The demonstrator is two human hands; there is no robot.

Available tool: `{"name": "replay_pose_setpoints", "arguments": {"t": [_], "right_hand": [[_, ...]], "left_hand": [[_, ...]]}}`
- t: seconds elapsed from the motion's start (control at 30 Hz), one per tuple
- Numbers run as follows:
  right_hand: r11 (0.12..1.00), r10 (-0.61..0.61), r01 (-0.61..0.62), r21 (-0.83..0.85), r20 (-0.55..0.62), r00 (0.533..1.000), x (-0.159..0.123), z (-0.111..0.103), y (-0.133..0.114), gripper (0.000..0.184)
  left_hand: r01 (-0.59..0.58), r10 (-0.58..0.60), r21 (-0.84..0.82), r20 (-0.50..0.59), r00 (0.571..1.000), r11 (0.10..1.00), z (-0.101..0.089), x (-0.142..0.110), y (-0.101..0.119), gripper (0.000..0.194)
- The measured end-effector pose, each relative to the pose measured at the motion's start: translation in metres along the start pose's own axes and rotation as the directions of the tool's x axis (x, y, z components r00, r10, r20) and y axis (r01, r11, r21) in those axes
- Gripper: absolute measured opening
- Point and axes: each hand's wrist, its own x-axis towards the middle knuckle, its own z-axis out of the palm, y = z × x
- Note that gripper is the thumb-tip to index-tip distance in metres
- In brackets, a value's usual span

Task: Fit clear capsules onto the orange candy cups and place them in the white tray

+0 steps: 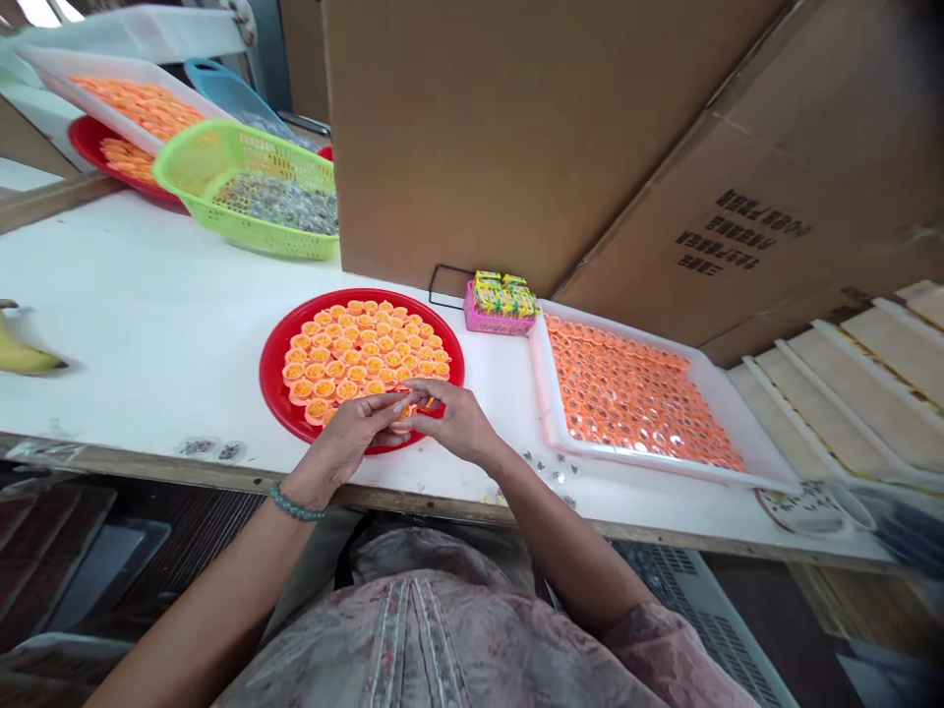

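Over the near right rim of a round red tray, my two hands meet at the fingertips. A small round orange piece shows between them, partly hidden by the fingers. My left hand, with a green bead bracelet at the wrist, has its fingers closed about the piece. The thumb and fingers of my right hand pinch at the same piece from the other side. Many like orange pieces with yellow-orange centres lie packed in the tray.
A white tray of orange pieces under clear domes stands right. Behind are a pink basket of small yellow packets and a cardboard box. A green basket holds small clear bits. A banana lies at left.
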Motion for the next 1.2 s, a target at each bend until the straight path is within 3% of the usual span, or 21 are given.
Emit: {"name": "replay_pose_setpoints", "arguments": {"t": [0.1,0.2,0.33,0.4,0.47,0.53,0.63,0.73,0.93,1.0,1.1,1.2], "right_hand": [[0.998,0.057,-0.059,-0.014,-0.126,0.99,-0.025,-0.025,0.011,0.029],[0.967,0.118,-0.167,-0.195,-0.238,0.964,-0.061,-0.052,0.026,0.016],[0.832,0.26,-0.326,-0.449,-0.202,0.944,-0.11,-0.077,0.038,0.019],[0.702,0.395,-0.43,-0.568,-0.192,0.898,-0.132,-0.083,0.039,0.02],[0.541,0.522,-0.524,-0.657,-0.226,0.823,-0.151,-0.086,0.04,0.018],[0.419,0.606,-0.589,-0.691,-0.27,0.748,-0.165,-0.088,0.043,0.029],[0.381,0.659,-0.643,-0.665,-0.293,0.693,-0.175,-0.086,0.051,0.04],[0.472,0.635,-0.652,-0.594,-0.284,0.719,-0.168,-0.073,0.059,0.037],[0.677,0.474,-0.503,-0.537,-0.204,0.857,-0.136,-0.048,0.056,0.028],[0.682,0.431,-0.476,-0.556,-0.221,0.875,-0.121,-0.05,0.056,0.022],[0.605,0.398,-0.464,-0.647,-0.259,0.88,-0.093,-0.058,0.062,0.021],[0.534,0.432,-0.4,-0.745,-0.166,0.886,-0.069,-0.062,0.074,0.017]], "left_hand": [[0.055,-0.057,-0.048,-0.046,0.997,0.997,0.008,-0.007,-0.007,0.037],[0.049,-0.058,-0.096,-0.09,0.994,0.994,0.009,-0.011,-0.012,0.029],[-0.019,-0.007,-0.142,-0.181,0.984,0.99,0.006,-0.01,-0.007,0.028],[-0.059,0.027,-0.121,-0.245,0.969,0.991,0.005,-0.009,-0.003,0.03],[-0.084,0.055,-0.081,-0.308,0.95,0.993,0.004,-0.009,-0.002,0.033],[-0.097,0.073,-0.052,-0.354,0.933,0.994,0.003,-0.008,-0.003,0.029],[-0.108,0.083,-0.046,-0.377,0.923,0.993,0.004,-0.007,-0.008,0.021],[-0.091,0.061,-0.065,-0.362,0.93,0.994,0.01,-0.006,-0.012,0.02],[-0.081,0.044,-0.097,-0.343,0.938,0.992,0.019,-0.006,-0.013,0.03],[-0.079,0.036,-0.115,-0.335,0.941,0.99,0.02,-0.005,-0.013,0.029],[-0.072,0.015,-0.145,-0.357,0.934,0.987,0.02,-0.001,-0.012,0.021],[-0.075,0.005,-0.173,-0.376,0.927,0.982,0.02,0.001,-0.01,0.009]]}}
